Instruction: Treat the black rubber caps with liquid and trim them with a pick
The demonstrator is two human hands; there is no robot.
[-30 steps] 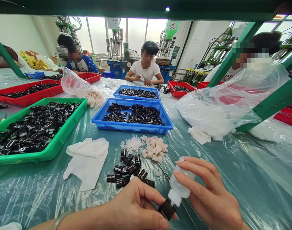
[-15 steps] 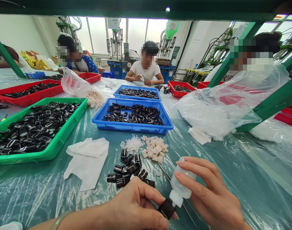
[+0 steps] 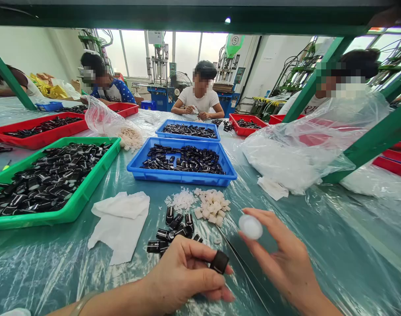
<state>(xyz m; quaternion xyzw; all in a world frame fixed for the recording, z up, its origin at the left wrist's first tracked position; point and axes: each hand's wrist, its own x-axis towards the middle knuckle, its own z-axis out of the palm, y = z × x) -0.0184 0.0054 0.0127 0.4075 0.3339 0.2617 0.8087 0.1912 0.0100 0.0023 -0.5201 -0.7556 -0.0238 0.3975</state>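
Note:
My left hand (image 3: 187, 274) pinches a small black part (image 3: 219, 261) between thumb and fingers, low in the middle of the view. My right hand (image 3: 282, 259) grips a small translucent white squeeze bottle (image 3: 250, 226), whose round base faces the camera. The bottle is apart from the black part. Just beyond my left hand lies a loose pile of black parts (image 3: 174, 230). Past it sit a heap of small white bits (image 3: 182, 200) and a heap of cream-coloured blocks (image 3: 211, 205). Thin metal tweezers (image 3: 243, 267) lie on the table between my hands.
White cloths (image 3: 121, 219) lie to the left. A green tray (image 3: 71, 206), two blue trays (image 3: 182, 175) and red trays (image 3: 38, 136) hold black parts. Clear plastic bags (image 3: 302, 145) rise at right. Green frame posts (image 3: 371, 140) slant across. Three people sit at the far side.
My right hand has lifted the bottle off the black part and tipped it back, its base now facing me. My left hand has moved the black part up a little.

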